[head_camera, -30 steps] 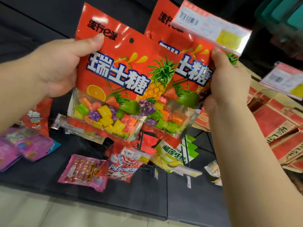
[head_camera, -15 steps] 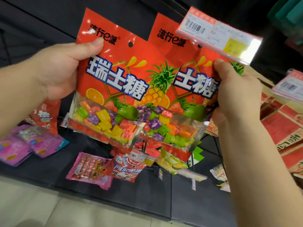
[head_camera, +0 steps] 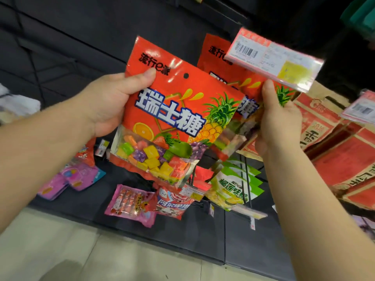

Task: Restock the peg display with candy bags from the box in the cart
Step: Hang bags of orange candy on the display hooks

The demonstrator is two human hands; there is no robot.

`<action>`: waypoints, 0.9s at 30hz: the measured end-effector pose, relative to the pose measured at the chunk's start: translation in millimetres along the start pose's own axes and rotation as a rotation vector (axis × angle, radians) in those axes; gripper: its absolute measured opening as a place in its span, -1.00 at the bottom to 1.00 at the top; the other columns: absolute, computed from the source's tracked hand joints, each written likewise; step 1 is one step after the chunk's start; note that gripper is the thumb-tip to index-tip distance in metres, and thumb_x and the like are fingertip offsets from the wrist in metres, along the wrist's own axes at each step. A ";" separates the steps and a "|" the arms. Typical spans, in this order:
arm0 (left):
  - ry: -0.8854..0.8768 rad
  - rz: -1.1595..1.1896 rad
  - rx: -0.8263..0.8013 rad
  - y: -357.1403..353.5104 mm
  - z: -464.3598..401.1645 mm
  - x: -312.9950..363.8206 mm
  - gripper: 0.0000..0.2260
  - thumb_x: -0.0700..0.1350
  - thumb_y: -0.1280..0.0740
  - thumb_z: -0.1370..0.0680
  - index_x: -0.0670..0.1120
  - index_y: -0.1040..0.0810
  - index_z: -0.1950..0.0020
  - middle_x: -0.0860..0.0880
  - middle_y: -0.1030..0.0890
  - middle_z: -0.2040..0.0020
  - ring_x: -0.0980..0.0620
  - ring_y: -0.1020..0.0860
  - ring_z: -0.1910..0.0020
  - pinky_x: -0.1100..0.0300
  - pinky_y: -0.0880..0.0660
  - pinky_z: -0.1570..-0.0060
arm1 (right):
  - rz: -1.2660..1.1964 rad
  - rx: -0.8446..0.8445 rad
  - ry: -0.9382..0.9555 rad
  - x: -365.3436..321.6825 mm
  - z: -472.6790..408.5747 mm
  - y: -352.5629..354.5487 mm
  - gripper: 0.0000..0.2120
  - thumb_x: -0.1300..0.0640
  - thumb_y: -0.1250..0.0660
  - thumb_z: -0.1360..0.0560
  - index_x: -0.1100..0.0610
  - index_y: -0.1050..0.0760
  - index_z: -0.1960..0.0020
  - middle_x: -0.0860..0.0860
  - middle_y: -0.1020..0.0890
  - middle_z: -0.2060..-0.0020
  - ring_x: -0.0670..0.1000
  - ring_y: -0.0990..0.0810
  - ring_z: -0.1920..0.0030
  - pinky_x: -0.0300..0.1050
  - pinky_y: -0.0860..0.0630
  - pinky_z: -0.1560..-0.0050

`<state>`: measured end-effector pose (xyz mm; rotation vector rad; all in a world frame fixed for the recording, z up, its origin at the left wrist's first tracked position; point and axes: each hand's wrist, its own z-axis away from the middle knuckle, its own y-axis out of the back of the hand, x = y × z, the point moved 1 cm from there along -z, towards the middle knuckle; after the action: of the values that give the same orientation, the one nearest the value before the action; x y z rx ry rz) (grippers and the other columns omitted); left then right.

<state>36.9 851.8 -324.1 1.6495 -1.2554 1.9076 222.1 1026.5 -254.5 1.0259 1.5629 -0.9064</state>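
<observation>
My left hand (head_camera: 113, 104) grips an orange fruit-candy bag (head_camera: 178, 118) by its left edge, thumb on the front near the top. The bag has a round hang hole and a clear window of coloured candies. Behind it hangs a second identical orange bag (head_camera: 215, 55), mostly covered by the first. My right hand (head_camera: 278, 120) holds that second bag's right side, thumb up. A pink price tag (head_camera: 274, 59) on the peg's end sits just above my right thumb.
Lower pegs carry green bags (head_camera: 235, 189), a red-and-white bag (head_camera: 172, 203) and a pink candy bag (head_camera: 132, 203). Pink and purple bags (head_camera: 69, 179) hang at the left. Red-and-brown packages (head_camera: 334, 151) fill the right. The dark back panel is behind, pale floor below.
The front bag has slid to the right over the second one, so the two overlap much more. Both hands have come closer together and sit lower in view.
</observation>
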 end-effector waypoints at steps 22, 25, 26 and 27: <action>0.058 -0.218 0.134 -99.8 -23.8 31.3 -0.92 -0.06 -0.45 -0.52 -0.05 -0.65 0.06 0.06 -0.72 0.30 0.14 -0.65 0.39 0.34 -0.47 0.49 | -0.096 -0.087 -0.069 -24.6 9.6 10.3 -0.80 0.30 -0.40 -0.53 0.08 -0.59 0.22 -0.08 -0.73 0.30 -0.10 -0.71 0.25 -0.21 -0.59 0.30; 0.020 -0.252 0.200 -103.9 -26.0 33.5 -0.90 -0.10 -0.52 -0.46 -0.06 -0.66 0.08 0.03 -0.72 0.23 0.11 -0.66 0.32 0.25 -0.55 0.40 | -0.065 -0.081 -0.059 -23.5 8.4 11.0 -0.82 0.30 -0.37 -0.55 0.08 -0.58 0.18 -0.10 -0.72 0.31 -0.12 -0.71 0.26 -0.23 -0.59 0.32; 0.015 -0.269 0.219 -105.2 -26.4 34.1 -0.87 -0.11 -0.53 -0.44 -0.07 -0.67 0.06 0.02 -0.73 0.19 0.11 -0.67 0.30 0.22 -0.56 0.35 | -0.067 -0.083 -0.063 -24.1 8.2 10.8 -0.83 0.30 -0.37 -0.55 0.10 -0.58 0.17 -0.10 -0.72 0.32 -0.13 -0.71 0.27 -0.24 -0.59 0.34; 0.016 -0.287 0.239 -107.2 -26.4 34.9 -0.84 -0.10 -0.55 -0.42 -0.07 -0.67 0.05 0.01 -0.73 0.17 0.11 -0.67 0.29 0.23 -0.57 0.34 | -0.068 -0.079 -0.070 -24.7 8.3 10.7 -0.83 0.29 -0.37 -0.55 0.10 -0.57 0.17 -0.11 -0.72 0.32 -0.13 -0.71 0.28 -0.25 -0.58 0.35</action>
<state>88.1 922.2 -247.7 1.8119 -0.7568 1.9411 237.9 1018.5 -232.7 0.8817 1.5702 -0.9101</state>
